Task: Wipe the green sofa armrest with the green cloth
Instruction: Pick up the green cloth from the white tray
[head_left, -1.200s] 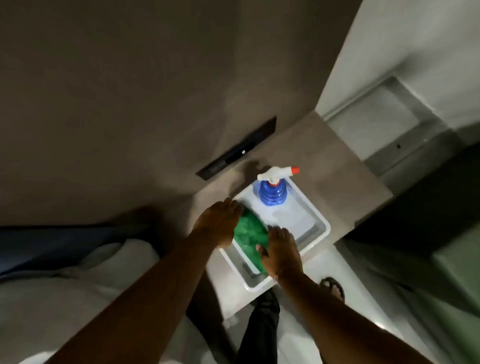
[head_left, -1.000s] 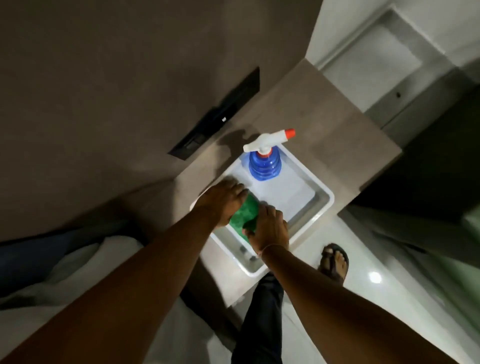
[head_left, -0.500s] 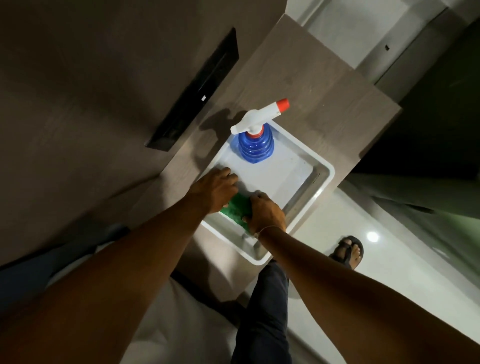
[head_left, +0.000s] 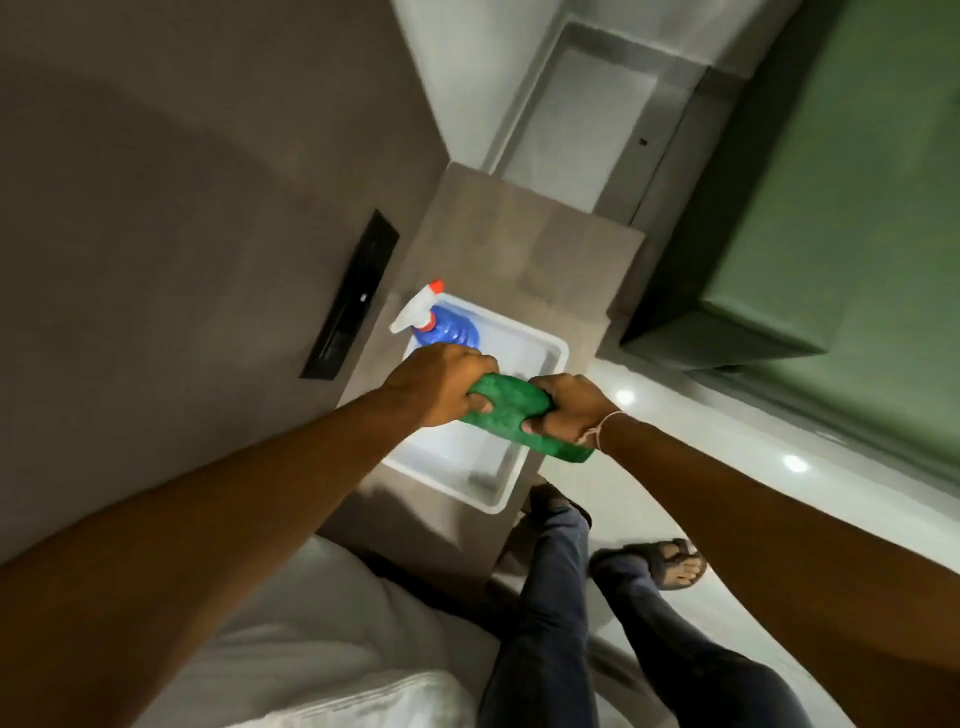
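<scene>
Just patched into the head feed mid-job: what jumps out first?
Both hands, left hand and right hand, grip a folded green cloth above the white tray at centre. A blue spray bottle stands at the tray's far end, and the green sofa fills the upper right.

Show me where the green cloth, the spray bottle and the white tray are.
green cloth (head_left: 511, 410): head view, middle of the folded cloth between both hands.
spray bottle (head_left: 451, 328): head view, blue body.
white tray (head_left: 550, 345): head view, far right rim corner.
</scene>
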